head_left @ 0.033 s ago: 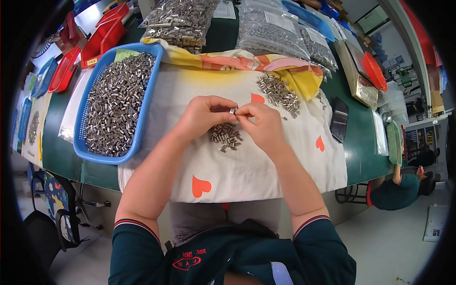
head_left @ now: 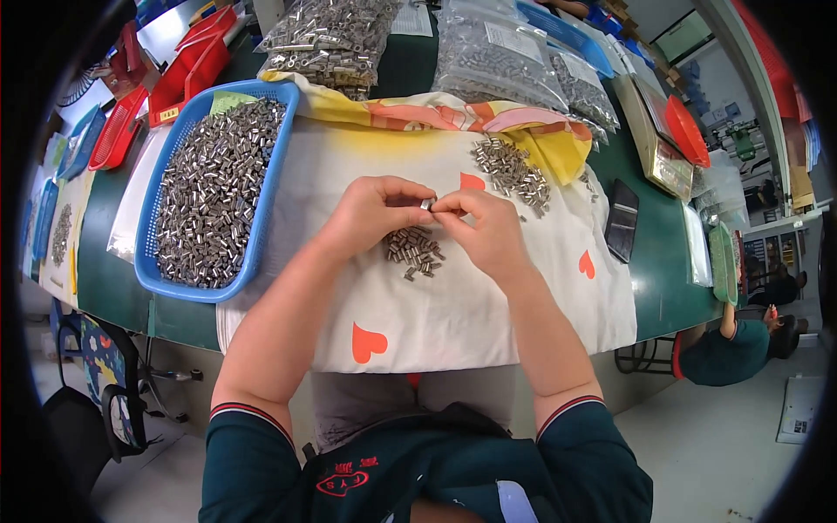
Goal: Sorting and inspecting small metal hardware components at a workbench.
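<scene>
We've a blue basket [head_left: 278, 166] of metal tubes [head_left: 214, 192], plastic bags [head_left: 488, 65] of parts [head_left: 331, 39] behind; our L hand [head_left: 375, 213] & R hand [head_left: 486, 228] fingers [head_left: 410, 186] pinch 1 metal pc. [head_left: 426, 205]

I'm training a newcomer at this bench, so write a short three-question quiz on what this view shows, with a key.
1. Multiple choice: where does the blue plastic basket of short metal cylinders stand?
A) To the right of the person's hands
B) To the left of the person's hands
C) Directly beneath the person's hands

2. True or false: a small metal piece is held at the fingertips of the left hand and right hand, above the white cloth.

3. Count: how many orange-red hearts can be seen on the white cloth?

Key:
1. B
2. True
3. Three, one of them partly hidden by the right hand
</scene>
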A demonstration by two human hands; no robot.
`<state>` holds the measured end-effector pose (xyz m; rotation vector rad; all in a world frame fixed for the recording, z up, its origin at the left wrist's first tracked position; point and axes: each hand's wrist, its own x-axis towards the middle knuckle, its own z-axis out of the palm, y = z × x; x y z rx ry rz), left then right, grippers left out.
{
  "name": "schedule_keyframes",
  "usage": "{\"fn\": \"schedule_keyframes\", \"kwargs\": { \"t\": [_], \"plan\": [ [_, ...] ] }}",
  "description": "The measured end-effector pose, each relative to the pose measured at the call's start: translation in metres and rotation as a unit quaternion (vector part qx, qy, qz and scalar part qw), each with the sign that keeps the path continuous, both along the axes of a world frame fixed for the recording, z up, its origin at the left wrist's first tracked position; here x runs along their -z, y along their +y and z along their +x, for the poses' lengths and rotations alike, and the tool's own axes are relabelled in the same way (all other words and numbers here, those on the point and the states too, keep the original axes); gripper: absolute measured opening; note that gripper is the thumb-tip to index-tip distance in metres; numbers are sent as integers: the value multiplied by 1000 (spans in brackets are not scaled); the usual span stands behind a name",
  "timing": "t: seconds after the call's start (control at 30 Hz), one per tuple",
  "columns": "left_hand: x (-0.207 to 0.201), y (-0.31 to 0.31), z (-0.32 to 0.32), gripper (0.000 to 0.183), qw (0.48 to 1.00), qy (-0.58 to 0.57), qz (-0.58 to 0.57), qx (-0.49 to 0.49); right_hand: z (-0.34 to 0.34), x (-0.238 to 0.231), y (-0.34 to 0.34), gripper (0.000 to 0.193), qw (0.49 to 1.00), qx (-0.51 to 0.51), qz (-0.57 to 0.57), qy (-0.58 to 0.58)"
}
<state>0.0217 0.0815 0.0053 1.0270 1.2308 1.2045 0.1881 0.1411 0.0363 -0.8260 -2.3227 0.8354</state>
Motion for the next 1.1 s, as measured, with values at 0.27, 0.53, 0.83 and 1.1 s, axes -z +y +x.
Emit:
{"fn": "schedule_keyframes", "kwargs": {
  "t": [0.27,0.53,0.83,1.1],
  "plan": [
    [1,-2,-5,25,999,3,-27,37,13,5,24,10,993,42,-103,45],
    [0,1,1,24,999,2,-31,23,25,27,56,8,958,211,88,-173],
    [0,1,0,23,1000,0,-13,25,30,29,47,5,957,156,175,-174],
    [5,-2,-7,25,998,-60,9,15,-2,5,2,7,982,-3,-183,46]
  ]
}}
